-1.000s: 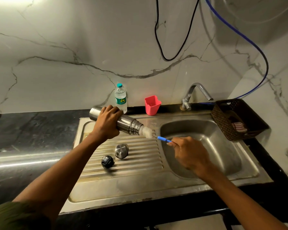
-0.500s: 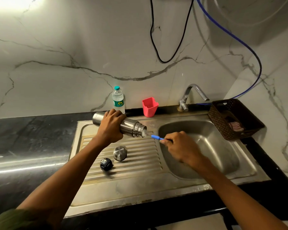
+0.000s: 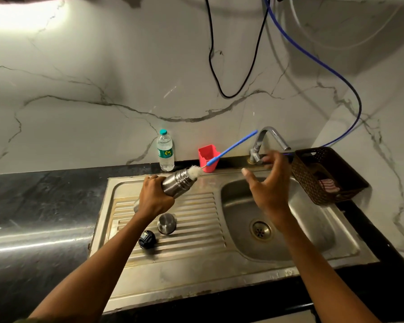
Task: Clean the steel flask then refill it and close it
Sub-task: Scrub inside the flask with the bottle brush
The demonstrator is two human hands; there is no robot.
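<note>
Flask [image 3: 173, 186] unlabelled; water bottle [image 3: 165, 151] label unreadable.

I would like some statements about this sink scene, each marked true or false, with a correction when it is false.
1. The left hand grips the steel flask. True.
2. The right hand holds the blue brush handle. False: its fingers are spread and hold nothing; the brush sticks out of the flask mouth.
3. The steel cup and black stopper lie on the ribbed drainboard. True.
4. The pink cup stands inside the sink basin. False: it stands behind the drainboard, by the wall.
5. The plastic water bottle stands upright with its cap on. True.
</note>
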